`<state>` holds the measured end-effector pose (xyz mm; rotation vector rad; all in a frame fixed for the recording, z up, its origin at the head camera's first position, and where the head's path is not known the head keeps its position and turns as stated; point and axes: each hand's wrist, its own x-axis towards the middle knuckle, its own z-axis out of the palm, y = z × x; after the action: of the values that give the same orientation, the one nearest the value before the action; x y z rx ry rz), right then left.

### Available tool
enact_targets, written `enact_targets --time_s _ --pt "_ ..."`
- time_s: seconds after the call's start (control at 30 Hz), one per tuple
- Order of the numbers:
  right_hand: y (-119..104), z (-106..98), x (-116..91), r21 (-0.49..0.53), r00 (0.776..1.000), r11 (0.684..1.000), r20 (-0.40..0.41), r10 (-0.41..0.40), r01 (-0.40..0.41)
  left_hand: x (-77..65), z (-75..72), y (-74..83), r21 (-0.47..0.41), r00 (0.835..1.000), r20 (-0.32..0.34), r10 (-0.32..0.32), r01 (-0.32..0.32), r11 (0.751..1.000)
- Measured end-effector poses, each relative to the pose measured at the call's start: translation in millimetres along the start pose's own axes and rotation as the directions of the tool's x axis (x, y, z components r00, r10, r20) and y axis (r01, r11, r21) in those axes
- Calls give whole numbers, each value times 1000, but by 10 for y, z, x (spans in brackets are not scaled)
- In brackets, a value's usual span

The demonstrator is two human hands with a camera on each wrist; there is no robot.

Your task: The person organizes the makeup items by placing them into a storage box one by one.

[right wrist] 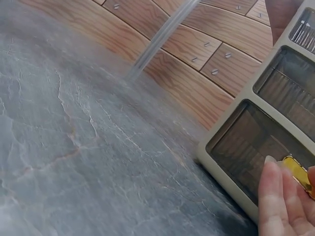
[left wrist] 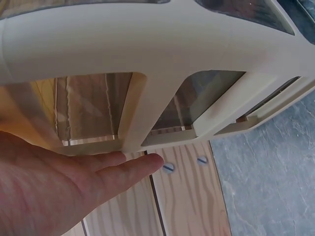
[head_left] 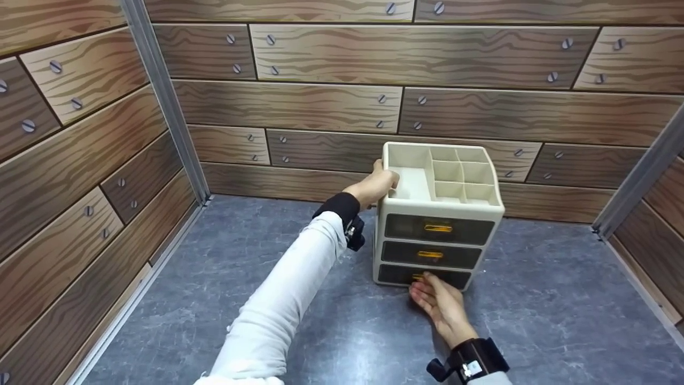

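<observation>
A cream desktop drawer organizer [head_left: 443,208] stands upright on the floor panel, with open compartments on top and three dark see-through drawers in front. My left hand [head_left: 373,187] grips its upper left wall, thumb over the rim into the large compartment [head_left: 410,182]. In the left wrist view, fingers [left wrist: 130,172] lie along the outside of the organizer's side, by its cut-out windows. Low at the front, my right hand [head_left: 444,307] pinches the yellow handle [right wrist: 298,173] of the bottom drawer [head_left: 394,274]. All the drawers sit closed in the frame.
Wood-print walls [head_left: 331,59] enclose the space at the back and both sides, joined by grey metal corner strips [head_left: 165,101]. A grey marbled surface [head_left: 214,278] lies under the organizer, which stands close to the back wall.
</observation>
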<state>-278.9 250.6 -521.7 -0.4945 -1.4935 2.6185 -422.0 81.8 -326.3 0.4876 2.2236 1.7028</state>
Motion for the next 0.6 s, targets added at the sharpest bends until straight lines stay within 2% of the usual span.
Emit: enact_targets --time_s 0.13,0.23,0.33,0.43,0.53,0.57,0.6 --pt "-5 -19 13 46 998 997 10 56 -57 15 0 -17 -40 1000 -6 -30 30 999" --pt "-1 -40 10 39 996 996 21 81 -82 54 -5 -43 -78 999 -11 -40 39 996" --pt "0 -23 -39 -41 996 996 44 81 -79 52 -44 -62 -96 999 -30 -20 17 995" --pt "-56 22 -135 -175 997 984 56 43 -33 -34 -50 -57 -94 997 -64 41 -46 995" --pt "-181 52 -242 -343 996 937 86 -34 62 -221 18 -42 -28 985 -116 124 -128 991" --pt "-229 59 -277 -409 992 906 104 -71 107 -290 55 -46 0 978 -128 164 -166 986" --pt "-278 63 -312 -483 986 862 126 -108 156 -367 94 -55 32 970 -136 200 -197 980"
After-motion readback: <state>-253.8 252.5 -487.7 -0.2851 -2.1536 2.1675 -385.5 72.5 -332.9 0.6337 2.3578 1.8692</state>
